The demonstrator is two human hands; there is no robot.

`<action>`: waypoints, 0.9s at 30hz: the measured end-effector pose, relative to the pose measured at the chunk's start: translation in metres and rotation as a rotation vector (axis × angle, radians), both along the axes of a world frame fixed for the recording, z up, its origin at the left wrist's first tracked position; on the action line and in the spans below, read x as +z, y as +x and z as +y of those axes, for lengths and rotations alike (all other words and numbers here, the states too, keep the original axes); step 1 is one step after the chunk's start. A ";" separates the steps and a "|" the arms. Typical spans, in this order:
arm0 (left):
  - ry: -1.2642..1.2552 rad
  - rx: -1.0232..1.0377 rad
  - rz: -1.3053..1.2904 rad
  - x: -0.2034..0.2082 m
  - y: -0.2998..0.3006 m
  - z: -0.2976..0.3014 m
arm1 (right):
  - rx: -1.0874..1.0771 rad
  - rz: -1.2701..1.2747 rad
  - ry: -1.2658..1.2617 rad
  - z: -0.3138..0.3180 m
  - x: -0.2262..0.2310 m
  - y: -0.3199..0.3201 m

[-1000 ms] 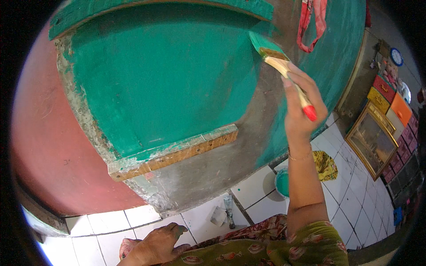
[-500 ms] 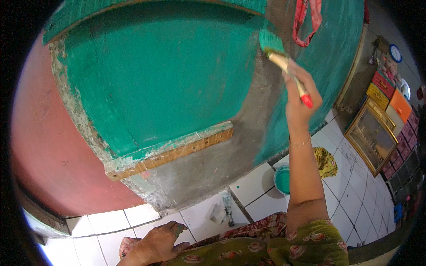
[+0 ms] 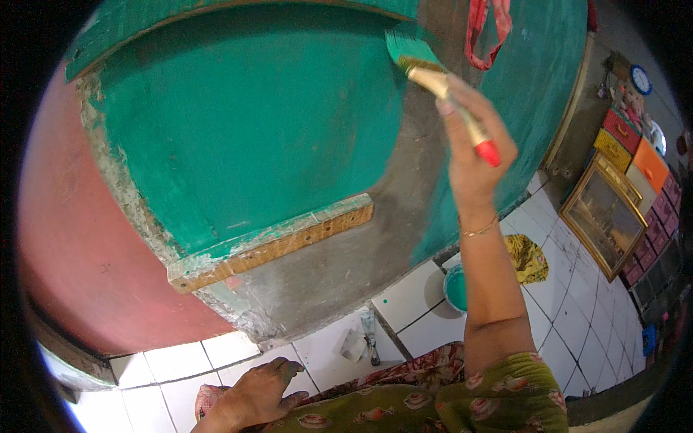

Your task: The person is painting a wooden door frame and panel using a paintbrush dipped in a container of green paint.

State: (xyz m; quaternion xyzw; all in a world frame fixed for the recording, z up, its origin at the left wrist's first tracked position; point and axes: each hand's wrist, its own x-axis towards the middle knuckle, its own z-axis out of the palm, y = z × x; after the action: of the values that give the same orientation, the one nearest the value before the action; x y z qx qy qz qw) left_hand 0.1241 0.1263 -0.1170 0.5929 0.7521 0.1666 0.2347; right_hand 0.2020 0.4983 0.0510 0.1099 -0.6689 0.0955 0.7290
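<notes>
My right hand (image 3: pixel 476 148) grips a flat paintbrush (image 3: pixel 431 79) by its pale wooden handle, which ends in a red tip. Green paint coats the bristles, and they press against the wall near the upper right corner of a green-painted panel (image 3: pixel 267 123). A strip of bare grey plaster (image 3: pixel 415 151) runs down beside that panel. Low at the left, my left hand (image 3: pixel 263 390) hangs over the tiles in front of my patterned clothing, holding nothing visible, thumb apart from the fingers. Green paint marks its fingertips.
A tub of green paint (image 3: pixel 456 289) stands on the floor, partly behind my right forearm, near a yellow patterned cloth (image 3: pixel 530 258). A second brush (image 3: pixel 370 335) lies on the tiles. A wooden ledge (image 3: pixel 289 242) juts from the wall. A framed picture (image 3: pixel 605 216) leans at the right.
My right hand has carried the brush left and slightly up, from the grey strip's edge onto the green panel's upper right corner. The left hand has stayed almost still.
</notes>
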 end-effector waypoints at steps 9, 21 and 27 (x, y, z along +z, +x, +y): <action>-0.125 0.007 -0.018 0.006 -0.001 -0.005 | 0.110 -0.536 -0.272 -0.031 -0.091 0.044; -0.148 0.027 -0.034 0.012 0.007 -0.002 | 0.253 0.120 -0.207 -0.002 0.067 0.012; -0.119 0.024 -0.033 0.013 0.008 -0.004 | -0.146 -0.196 -0.125 -0.001 -0.035 0.011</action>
State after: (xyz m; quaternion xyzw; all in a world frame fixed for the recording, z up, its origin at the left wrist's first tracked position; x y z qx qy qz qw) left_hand 0.1318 0.1225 -0.1043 0.5658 0.7638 0.1341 0.2801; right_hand 0.2126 0.4974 0.0165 0.0056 -0.7357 0.0940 0.6707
